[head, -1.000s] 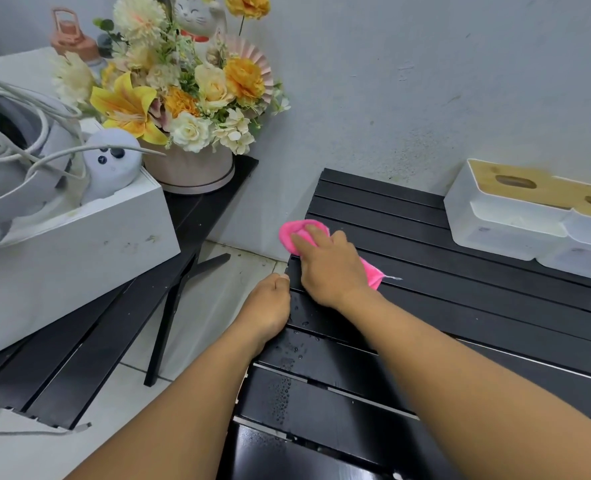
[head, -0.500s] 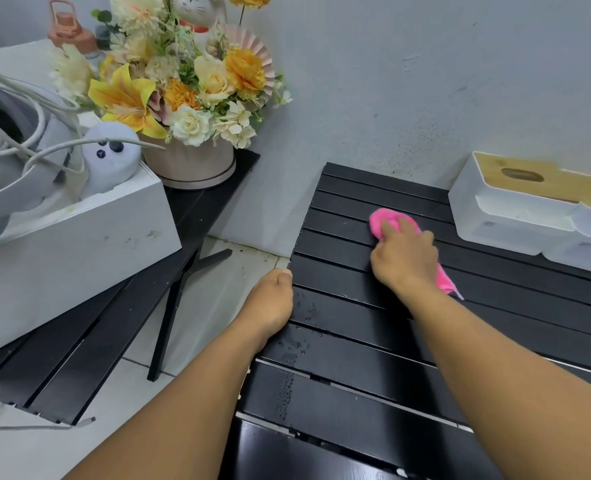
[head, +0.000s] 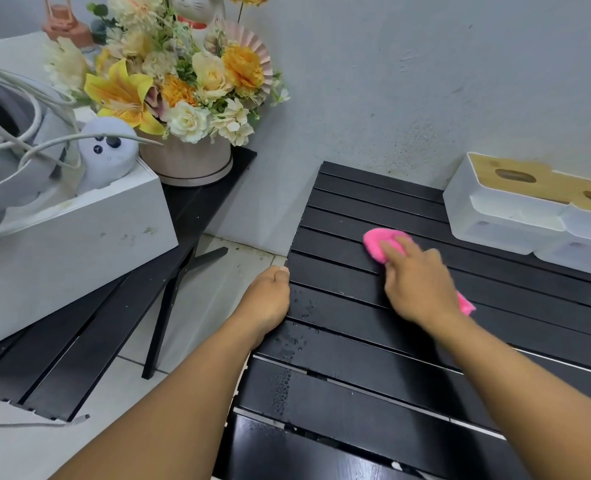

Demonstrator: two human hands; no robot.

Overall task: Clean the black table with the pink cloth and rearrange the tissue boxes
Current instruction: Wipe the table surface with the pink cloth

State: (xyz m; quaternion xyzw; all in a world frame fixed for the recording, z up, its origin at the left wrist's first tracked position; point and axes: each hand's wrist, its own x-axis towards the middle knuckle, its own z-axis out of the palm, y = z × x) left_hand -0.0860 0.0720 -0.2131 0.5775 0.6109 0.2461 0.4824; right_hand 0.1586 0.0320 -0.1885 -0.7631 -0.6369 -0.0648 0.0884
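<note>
Right hand [head: 417, 284] is laid palm-down on the pink cloth [head: 373, 244], fingers stretched fairly flat and pressed onto it, nothing curled round it. The hand is motion-blurred, so the finger edges are soft. Most of the cloth is hidden under the palm. Only a rounded lobe ahead of the fingertips and a small corner [head: 466, 305] by the wrist are seen.

The cloth lies on the black table [head: 356, 375], on the far slats, near the tissue boxes [head: 495, 216] but apart from them. Two boxes are set side by side by the wall. The right one is cut off by the frame edge.

Left hand [head: 268, 299] is set against the table's left edge, thumb tip at the rim. Its fingers are tucked out of sight, so the grip cannot be told.

Water droplets [head: 289, 341] are noted on the near slats.
</note>
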